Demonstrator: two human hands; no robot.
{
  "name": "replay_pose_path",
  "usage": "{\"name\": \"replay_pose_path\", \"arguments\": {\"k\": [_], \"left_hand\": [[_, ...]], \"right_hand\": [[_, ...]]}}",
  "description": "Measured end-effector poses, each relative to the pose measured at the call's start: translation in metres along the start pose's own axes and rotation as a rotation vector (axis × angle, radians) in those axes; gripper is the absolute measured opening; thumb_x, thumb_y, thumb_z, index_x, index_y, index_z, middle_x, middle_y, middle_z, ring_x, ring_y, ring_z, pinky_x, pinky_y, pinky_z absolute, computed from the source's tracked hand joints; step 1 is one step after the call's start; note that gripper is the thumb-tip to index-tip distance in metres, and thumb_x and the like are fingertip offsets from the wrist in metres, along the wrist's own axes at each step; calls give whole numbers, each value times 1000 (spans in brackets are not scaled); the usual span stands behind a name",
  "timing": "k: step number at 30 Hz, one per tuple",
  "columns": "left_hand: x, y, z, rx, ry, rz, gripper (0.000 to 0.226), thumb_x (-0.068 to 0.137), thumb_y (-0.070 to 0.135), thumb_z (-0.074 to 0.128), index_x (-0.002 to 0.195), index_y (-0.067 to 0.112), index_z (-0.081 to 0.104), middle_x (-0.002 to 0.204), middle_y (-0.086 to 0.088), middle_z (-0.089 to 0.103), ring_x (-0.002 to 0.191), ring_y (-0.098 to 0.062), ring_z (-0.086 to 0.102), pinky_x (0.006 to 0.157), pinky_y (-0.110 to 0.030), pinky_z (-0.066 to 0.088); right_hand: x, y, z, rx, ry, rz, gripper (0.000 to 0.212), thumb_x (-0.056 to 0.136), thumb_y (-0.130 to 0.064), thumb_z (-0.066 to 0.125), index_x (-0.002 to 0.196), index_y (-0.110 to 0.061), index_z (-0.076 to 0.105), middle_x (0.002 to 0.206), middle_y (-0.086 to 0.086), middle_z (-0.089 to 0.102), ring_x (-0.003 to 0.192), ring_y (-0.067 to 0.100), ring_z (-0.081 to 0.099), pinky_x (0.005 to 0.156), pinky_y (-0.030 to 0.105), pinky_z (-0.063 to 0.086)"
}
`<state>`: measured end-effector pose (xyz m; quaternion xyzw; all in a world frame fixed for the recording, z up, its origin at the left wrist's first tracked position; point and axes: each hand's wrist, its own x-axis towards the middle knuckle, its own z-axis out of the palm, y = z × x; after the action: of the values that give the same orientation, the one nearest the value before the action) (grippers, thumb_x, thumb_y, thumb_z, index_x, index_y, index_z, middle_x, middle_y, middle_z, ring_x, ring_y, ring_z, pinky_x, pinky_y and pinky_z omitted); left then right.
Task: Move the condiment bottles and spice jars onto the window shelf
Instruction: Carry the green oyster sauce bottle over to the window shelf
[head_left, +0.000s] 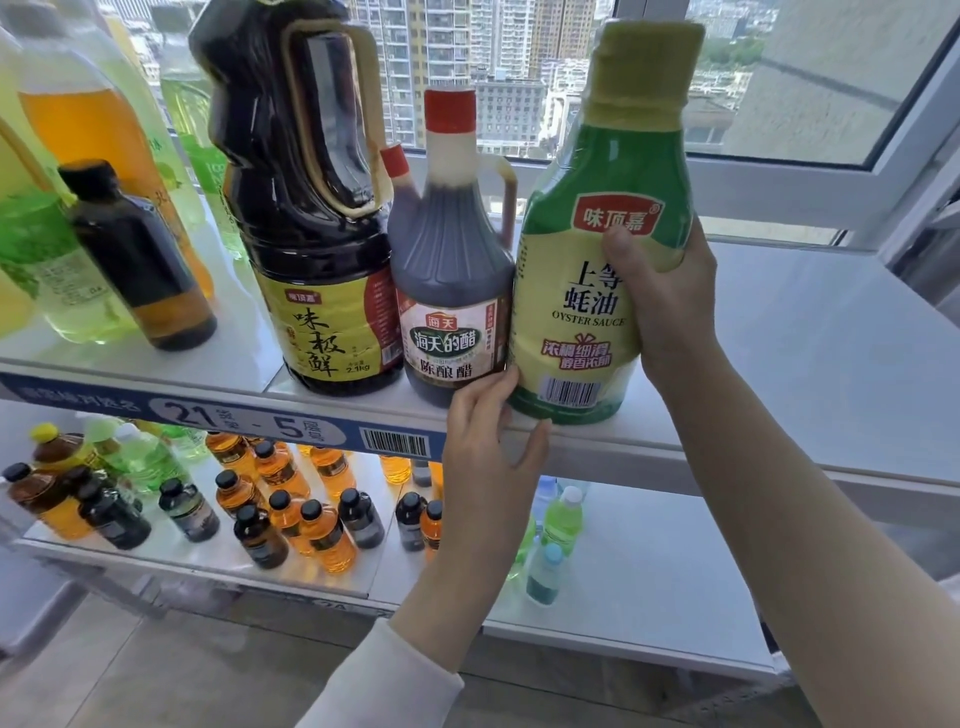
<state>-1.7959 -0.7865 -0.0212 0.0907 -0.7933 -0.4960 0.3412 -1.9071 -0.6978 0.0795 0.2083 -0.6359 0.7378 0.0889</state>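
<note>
The oyster sauce bottle (587, 291) – green shoulders, yellow label, yellowish wrap over the cap – stands upright on the white window shelf (805, 338), close to its front edge. The right hand (670, 296) grips its middle from the right, thumb on the label; the left hand (488, 441) touches its base with straight fingers. Touching it on the side away from that grip is a dark vinegar bottle (449, 291) with a red cap, then a big dark soy sauce jug (311, 208) – both upright.
</note>
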Motion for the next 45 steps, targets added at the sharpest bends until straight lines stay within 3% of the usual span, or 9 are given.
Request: {"name": "replay_pose_path", "arguments": {"k": [7, 13, 18, 26, 30, 35, 38, 42, 45], "left_hand": [[-1, 5, 1, -13, -37, -54, 52, 82, 5, 65, 131, 14, 48, 123, 5, 43, 116, -8, 49, 102, -22, 41], [-6, 12, -4, 131, -64, -8, 51, 82, 10, 66, 131, 12, 48, 125, -3, 48, 117, -14, 46, 98, -18, 37], [-31, 10, -17, 346, -104, 134, 44, 81, 18, 60, 124, 9, 55, 121, -8, 58, 115, -25, 51, 97, -35, 39], [-99, 1, -38, 463, -327, 294, 44, 78, 21, 62, 120, 7, 59, 125, -13, 59, 117, -35, 54, 98, -45, 39], [-157, -22, -61, 448, -545, 302, 46, 84, 21, 64, 128, 11, 53, 135, -10, 51, 126, -33, 44, 104, -47, 31], [-242, -60, -105, 536, -893, 226, 50, 88, 27, 57, 135, 14, 44, 143, -7, 40, 134, -27, 32, 110, -39, 21], [-293, -76, -123, 562, -1029, 274, 47, 80, 16, 65, 125, 8, 55, 133, -14, 52, 126, -35, 44, 105, -46, 30], [-359, -72, -131, 564, -1253, 372, 48, 89, 21, 53, 136, 16, 43, 145, -3, 38, 138, -26, 27, 112, -41, 16], [-417, -64, -136, 604, -1424, 501, 47, 92, 24, 47, 138, 18, 39, 147, 0, 36, 139, -20, 25, 113, -36, 11]], "right_hand": [[0, -2, -5, -42, -70, 28, 59, 51, -50, 70, 101, -27, 49, 93, -10, 64, 79, -3, 66, 66, 16, 52], [-16, -3, -11, -141, -54, 132, 78, 66, -48, 70, 128, -12, 41, 111, -2, 60, 98, 5, 60, 74, 19, 51], [-68, 16, -30, -492, 83, 72, 85, 76, -46, 70, 141, -11, 28, 142, 6, 36, 132, 17, 36, 109, 33, 33], [-221, 34, -66, -1101, 123, -147, 73, 78, -53, 56, 131, -5, 42, 133, 18, 46, 127, 34, 39, 110, 36, 23], [-324, 49, -53, -1247, 98, 5, 68, 74, -42, 65, 127, -4, 43, 127, 20, 53, 123, 41, 45, 101, 57, 38], [-450, 52, -14, -1293, -11, 454, 76, 79, -40, 69, 136, 0, 39, 139, 15, 45, 136, 37, 32, 113, 50, 22], [-525, 53, -9, -1329, -36, 644, 80, 66, -35, 81, 127, 4, 50, 128, 21, 56, 125, 43, 46, 102, 59, 32], [-622, 36, -13, -1360, 48, 935, 81, 88, -47, 53, 147, -7, 15, 155, 9, 20, 145, 27, 11, 117, 44, 6], [-701, 15, -13, -1315, 182, 1145, 78, 92, -48, 44, 149, -12, 5, 156, 6, 13, 145, 24, 6, 118, 39, 4]]}}
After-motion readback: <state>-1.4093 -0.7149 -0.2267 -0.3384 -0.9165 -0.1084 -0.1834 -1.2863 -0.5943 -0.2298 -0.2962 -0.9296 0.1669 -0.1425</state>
